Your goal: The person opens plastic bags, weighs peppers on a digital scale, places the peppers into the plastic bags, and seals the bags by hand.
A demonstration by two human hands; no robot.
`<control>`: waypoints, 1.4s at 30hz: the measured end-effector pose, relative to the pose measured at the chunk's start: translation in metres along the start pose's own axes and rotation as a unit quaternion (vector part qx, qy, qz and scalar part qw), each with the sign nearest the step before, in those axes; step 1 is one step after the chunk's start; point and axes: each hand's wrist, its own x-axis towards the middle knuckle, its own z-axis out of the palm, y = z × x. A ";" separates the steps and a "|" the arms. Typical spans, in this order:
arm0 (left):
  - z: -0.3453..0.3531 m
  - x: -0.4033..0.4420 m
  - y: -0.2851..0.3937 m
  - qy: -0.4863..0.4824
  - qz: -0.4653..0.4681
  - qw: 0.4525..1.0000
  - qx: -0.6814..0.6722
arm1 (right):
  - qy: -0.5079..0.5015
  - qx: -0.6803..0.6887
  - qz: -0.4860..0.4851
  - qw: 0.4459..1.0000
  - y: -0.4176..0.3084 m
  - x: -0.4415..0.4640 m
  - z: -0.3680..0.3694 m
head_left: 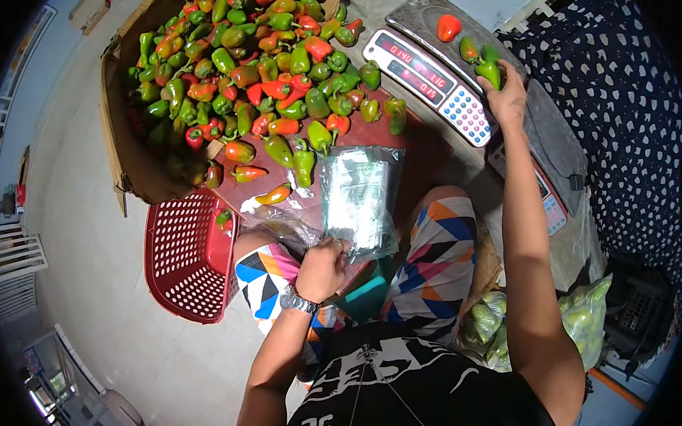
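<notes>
My right hand (pixel 507 99) reaches over the scale's dark platform (pixel 431 15), its fingers round a green bell pepper (pixel 489 75). Other green peppers (pixel 468 49) touch or lie close to that one, and a red pepper (pixel 448 28) sits farther back on the platform. Red digits glow on the scale's display (pixel 410 61). My left hand (pixel 322 269), with a watch at the wrist, is closed at the edge of a thin clear plastic bag (pixel 284 224). Right beside it lies a shiny packet of plastic bags (pixel 358 193). The fingertips are partly hidden.
A large cardboard box (pixel 114 124) full of red and green peppers spills onto the reddish board (pixel 422 145). Left of my knees stands a red perforated basket (pixel 184 284) with a pepper inside. Filled clear bags (pixel 589 312) rest by my right side, near a patterned dark cloth (pixel 619 125).
</notes>
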 end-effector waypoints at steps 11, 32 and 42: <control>-0.001 0.000 0.000 -0.001 -0.003 1.000 0.005 | 0.111 -0.036 0.040 0.992 -0.011 -0.044 -0.034; -0.004 0.000 0.006 -0.004 -0.002 1.000 0.003 | 0.092 0.111 0.073 0.987 -0.029 -0.143 -0.028; -0.006 -0.003 0.003 0.185 -0.035 0.980 0.068 | 0.139 0.065 0.020 0.988 -0.037 -0.087 -0.030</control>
